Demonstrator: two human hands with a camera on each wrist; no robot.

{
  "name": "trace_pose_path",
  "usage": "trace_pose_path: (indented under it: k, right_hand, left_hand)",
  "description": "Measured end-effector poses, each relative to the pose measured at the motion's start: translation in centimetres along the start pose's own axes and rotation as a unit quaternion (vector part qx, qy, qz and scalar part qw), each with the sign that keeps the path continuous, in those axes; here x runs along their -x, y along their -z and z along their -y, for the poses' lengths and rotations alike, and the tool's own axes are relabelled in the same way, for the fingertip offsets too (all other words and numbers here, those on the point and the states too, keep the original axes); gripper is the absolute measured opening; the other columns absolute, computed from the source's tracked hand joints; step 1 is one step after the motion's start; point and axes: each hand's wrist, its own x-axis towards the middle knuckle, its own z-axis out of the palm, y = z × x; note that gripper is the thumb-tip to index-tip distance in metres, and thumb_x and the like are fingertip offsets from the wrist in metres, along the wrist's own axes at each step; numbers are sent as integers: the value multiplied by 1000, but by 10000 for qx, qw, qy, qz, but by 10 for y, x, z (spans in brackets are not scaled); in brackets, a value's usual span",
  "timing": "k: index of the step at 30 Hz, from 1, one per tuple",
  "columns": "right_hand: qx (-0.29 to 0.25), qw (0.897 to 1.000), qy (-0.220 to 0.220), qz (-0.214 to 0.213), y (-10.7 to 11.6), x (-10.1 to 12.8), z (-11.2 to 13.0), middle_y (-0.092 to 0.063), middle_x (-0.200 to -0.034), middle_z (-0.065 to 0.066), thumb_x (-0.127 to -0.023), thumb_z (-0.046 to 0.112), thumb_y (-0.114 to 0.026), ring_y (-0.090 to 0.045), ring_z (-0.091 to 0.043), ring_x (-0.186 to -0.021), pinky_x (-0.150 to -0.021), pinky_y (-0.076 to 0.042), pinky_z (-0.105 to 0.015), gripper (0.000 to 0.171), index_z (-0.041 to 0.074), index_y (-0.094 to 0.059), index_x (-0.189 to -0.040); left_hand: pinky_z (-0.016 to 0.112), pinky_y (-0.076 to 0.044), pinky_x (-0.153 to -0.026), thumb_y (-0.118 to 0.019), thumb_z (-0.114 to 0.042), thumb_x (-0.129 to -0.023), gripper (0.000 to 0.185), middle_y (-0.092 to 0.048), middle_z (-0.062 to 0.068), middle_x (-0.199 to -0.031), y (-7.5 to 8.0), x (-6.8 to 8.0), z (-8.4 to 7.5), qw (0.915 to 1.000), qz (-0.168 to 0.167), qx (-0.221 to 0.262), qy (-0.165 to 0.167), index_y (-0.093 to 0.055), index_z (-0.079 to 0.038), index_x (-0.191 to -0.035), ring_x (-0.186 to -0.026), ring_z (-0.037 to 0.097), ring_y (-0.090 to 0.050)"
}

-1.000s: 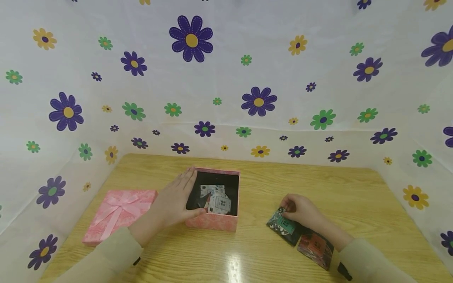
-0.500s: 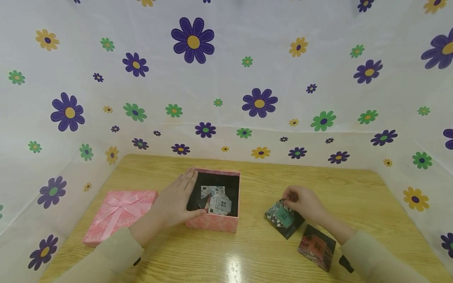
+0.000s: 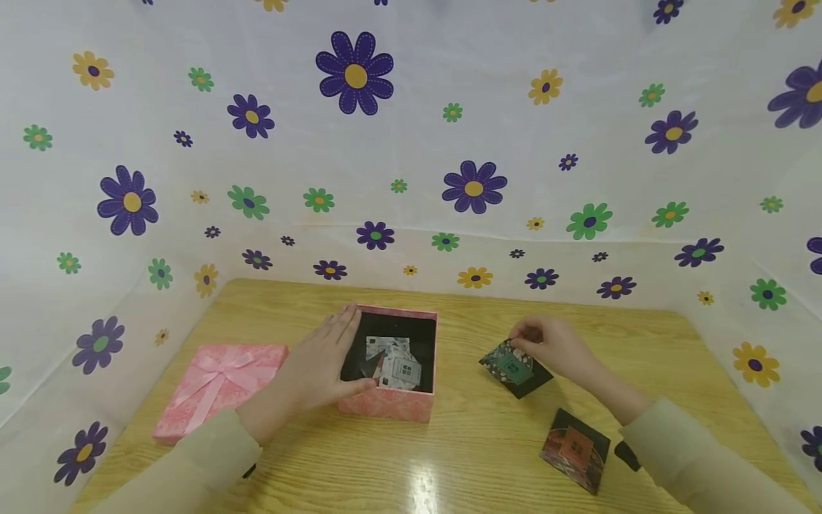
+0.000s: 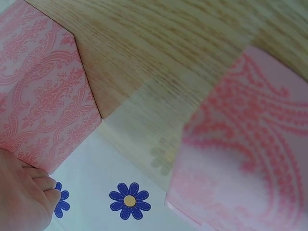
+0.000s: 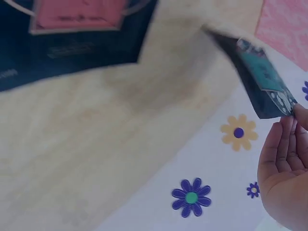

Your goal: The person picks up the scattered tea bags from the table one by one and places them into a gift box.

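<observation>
My right hand (image 3: 555, 351) pinches one edge of a dark square packet with a floral print and green label (image 3: 514, 363), lifted at a tilt. The right wrist view shows thumb and fingertips at the corner of this green-labelled packet (image 5: 262, 72). Another dark packet with a red label (image 3: 576, 451) lies flat on the table nearer the person. My left hand (image 3: 315, 364) rests along the left side of an open pink patterned box (image 3: 388, 407), fingers extended toward its back corner, thumb over the front rim. Pale printed packets (image 3: 398, 364) lie inside the box.
A pink lid with a ribbon bow (image 3: 218, 385) lies left of the box, partly behind the left forearm. The wooden table (image 3: 475, 457) is enclosed by a white flower-printed cloth (image 3: 398, 143) at the back and sides.
My right hand has moved away from the person, lifting the green-labelled packet and drawing it clear of the red-labelled one. The left hand has kept its place on the box.
</observation>
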Motion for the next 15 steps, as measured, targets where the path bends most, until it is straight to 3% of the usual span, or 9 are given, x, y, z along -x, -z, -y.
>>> trace_pose_path:
  k: [11, 15]
  right_hand:
    - [76, 9966, 508, -642, 21, -24, 29, -79, -91, -13, -96, 2, -76, -72, -17, -77, -66, -55, -19, 3, 0, -77, -99]
    - [145, 9963, 434, -723, 25, -35, 45, -80, -93, -13, -98, 5, -75, -73, -18, -79, -69, -55, -21, 5, 2, -78, -101]
  left_hand:
    - [50, -25, -134, -58, -74, -93, 112, -20, 20, -177, 0, -1, 1, 9999, 47, -93, -106, -25, 4, -166, -165, 38, -22]
    - [51, -26, -134, -59, -74, -93, 113, -20, 20, -176, 0, -1, 1, 9999, 25, -98, -108, -25, 5, -166, -164, 39, -23]
